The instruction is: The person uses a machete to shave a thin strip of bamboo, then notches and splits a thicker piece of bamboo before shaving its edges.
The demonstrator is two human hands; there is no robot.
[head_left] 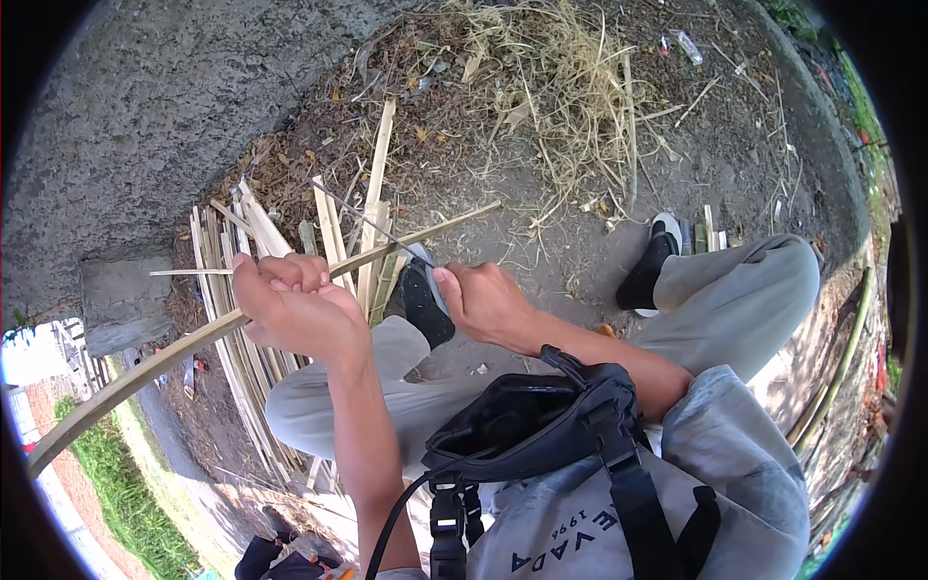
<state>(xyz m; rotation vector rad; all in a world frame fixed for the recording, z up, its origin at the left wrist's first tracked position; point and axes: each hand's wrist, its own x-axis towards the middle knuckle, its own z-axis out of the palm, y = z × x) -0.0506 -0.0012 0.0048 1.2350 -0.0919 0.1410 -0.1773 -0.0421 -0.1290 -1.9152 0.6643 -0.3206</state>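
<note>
A long bamboo strip [145,367] slants from the lower left edge to above my feet. My left hand [300,304] is closed around it near the middle. From the left side of that hand juts a thin pale sliver [190,273]. My right hand [491,304] grips a knife, its handle hidden in the fist. The knife's narrow dark blade [356,212] points up and to the left, crossing the strip between my two hands.
Split bamboo strips [232,358] lie stacked by my left leg, more [377,184] beyond that foot. Curly shavings [570,87] cover the ground ahead. A rough concrete slab [164,126] borders the upper left. An open black bag [527,416] hangs at my front. Another person [285,561] shows below.
</note>
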